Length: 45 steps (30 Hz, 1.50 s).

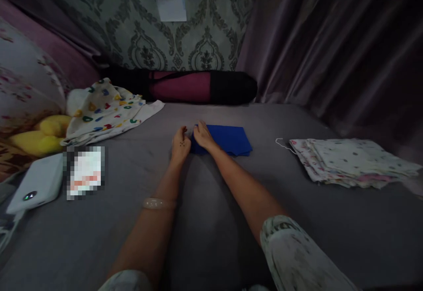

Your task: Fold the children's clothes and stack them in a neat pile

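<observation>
A folded blue cloth (229,140) lies flat on the grey bed sheet in front of me, its lower right corner showing more than one layer. My right hand (202,136) is over its left end, fingers bent and closed on the fabric. At the cloth's left edge is my left hand (181,145), closed with the thumb side up; its fingertips are partly hidden against the edge. A clear bangle (158,203) circles my left forearm.
Folded printed cloths (357,161) are stacked at the right, with a white string. On the left lie a patterned garment (107,114), a yellow plush thing (42,136), a white power bank (39,183) with a cable, and a blurred-out item (86,172). A black-and-maroon long bag (180,86) lies along the wall.
</observation>
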Available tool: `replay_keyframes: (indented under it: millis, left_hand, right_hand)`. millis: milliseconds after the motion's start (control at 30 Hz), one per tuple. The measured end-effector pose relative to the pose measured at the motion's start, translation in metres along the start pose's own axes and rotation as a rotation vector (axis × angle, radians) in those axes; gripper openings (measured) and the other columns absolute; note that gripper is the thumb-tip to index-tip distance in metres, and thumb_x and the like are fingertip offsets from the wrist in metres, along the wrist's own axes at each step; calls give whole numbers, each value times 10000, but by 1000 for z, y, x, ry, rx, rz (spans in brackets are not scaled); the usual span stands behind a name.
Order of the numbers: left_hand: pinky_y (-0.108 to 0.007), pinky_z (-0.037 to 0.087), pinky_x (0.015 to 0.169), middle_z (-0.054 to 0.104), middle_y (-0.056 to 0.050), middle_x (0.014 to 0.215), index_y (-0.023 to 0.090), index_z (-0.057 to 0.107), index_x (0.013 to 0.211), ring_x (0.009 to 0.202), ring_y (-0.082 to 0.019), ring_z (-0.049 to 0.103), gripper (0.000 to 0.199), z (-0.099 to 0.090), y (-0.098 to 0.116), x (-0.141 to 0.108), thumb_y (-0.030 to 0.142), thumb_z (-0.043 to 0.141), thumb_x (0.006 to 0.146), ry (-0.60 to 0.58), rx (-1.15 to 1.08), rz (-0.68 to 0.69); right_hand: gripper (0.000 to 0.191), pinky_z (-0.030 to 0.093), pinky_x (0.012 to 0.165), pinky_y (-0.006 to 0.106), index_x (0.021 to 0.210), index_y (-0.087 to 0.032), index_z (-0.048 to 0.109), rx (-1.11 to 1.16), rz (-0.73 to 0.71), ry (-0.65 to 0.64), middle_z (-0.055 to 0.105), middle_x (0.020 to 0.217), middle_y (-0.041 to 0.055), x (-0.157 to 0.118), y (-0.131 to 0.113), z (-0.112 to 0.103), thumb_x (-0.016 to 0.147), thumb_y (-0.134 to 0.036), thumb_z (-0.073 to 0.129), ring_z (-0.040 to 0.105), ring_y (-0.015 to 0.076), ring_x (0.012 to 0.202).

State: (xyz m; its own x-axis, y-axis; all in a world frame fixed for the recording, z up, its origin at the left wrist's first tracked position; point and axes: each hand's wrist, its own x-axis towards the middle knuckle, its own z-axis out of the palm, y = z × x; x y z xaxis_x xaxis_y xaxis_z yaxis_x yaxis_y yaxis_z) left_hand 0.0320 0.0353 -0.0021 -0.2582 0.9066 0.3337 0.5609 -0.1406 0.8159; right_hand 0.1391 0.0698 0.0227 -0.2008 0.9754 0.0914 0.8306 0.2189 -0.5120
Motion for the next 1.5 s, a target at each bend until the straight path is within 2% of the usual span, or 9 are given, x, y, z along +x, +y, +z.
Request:
replay_keyframes:
  millis: [67, 233, 400, 733, 900, 1000, 1133, 1400, 1500]
  left_hand:
    - [-374, 412, 1073, 603, -137, 1314, 152, 503, 1324, 1232, -215, 558, 426, 4, 7, -5, 223, 361, 930, -67, 73, 82]
    - [-458, 243, 1171, 452, -149, 1475, 133, 454, 1402, 1401, -253, 364, 509, 14, 25, -21, 392, 362, 974, -319, 397, 267]
    - [-527, 151, 1180, 295, -124, 1567, 168, 397, 1466, 1469, -282, 202, 613, 15, 28, -28, 521, 268, 981, -533, 637, 273]
    - [-549, 170, 1165, 250, -100, 1588, 212, 345, 1494, 1473, -281, 187, 634, 14, 28, -26, 553, 222, 973, -581, 729, 250]
    - [-599, 179, 1140, 357, -123, 1540, 216, 431, 1432, 1430, -294, 303, 636, 11, 46, -12, 573, 175, 972, -658, 754, 218]
    - [-578, 194, 1144, 402, -127, 1514, 209, 474, 1390, 1407, -284, 346, 602, 17, 53, 0, 547, 192, 978, -589, 770, 247]
    - [-509, 170, 1173, 292, -146, 1566, 148, 369, 1469, 1461, -279, 226, 622, 32, 45, 7, 502, 205, 984, -496, 790, 264]
    - [-521, 168, 1164, 229, -163, 1585, 126, 270, 1516, 1474, -289, 175, 679, 38, 26, 7, 529, 200, 973, -553, 762, 194]
    - [-532, 182, 1156, 226, -166, 1586, 144, 275, 1512, 1475, -290, 171, 661, 37, 28, 11, 522, 234, 970, -597, 734, 161]
  right_hand:
    - [542, 183, 1176, 341, 1501, -99, 294, -30, 20, 54, 267, 1581, 109, -6, 16, -18, 993, -269, 216, 195, 172, 1462]
    - [560, 80, 1170, 546, 1494, -121, 331, -279, 34, 26, 256, 1580, 136, -37, 66, -58, 995, -369, 279, 151, 282, 1469]
    - [608, 64, 1173, 541, 1517, -148, 300, -380, 43, -82, 214, 1596, 116, -58, 95, -59, 999, -458, 230, 149, 283, 1470]
    - [613, 66, 1187, 488, 1535, -160, 246, -216, 90, -122, 189, 1605, 91, -55, 99, -66, 998, -448, 180, 137, 229, 1478]
    - [610, 94, 1188, 474, 1524, -94, 244, -170, 155, 1, 189, 1602, 122, -54, 117, -82, 999, -394, 164, 132, 224, 1478]
    - [623, 54, 1182, 514, 1519, -68, 247, -233, 185, 17, 202, 1595, 137, -55, 127, -80, 996, -402, 182, 131, 249, 1477]
    - [644, 51, 1186, 495, 1529, -67, 214, -268, 187, -12, 191, 1599, 134, -54, 131, -73, 995, -426, 166, 119, 247, 1479]
    - [672, 70, 1186, 495, 1538, -57, 160, -206, 197, -102, 142, 1610, 132, -53, 134, -70, 991, -446, 186, 83, 253, 1484]
    - [604, 141, 1168, 502, 1518, -124, 274, -146, 190, -71, 238, 1588, 121, -48, 138, -77, 992, -418, 226, 187, 248, 1463]
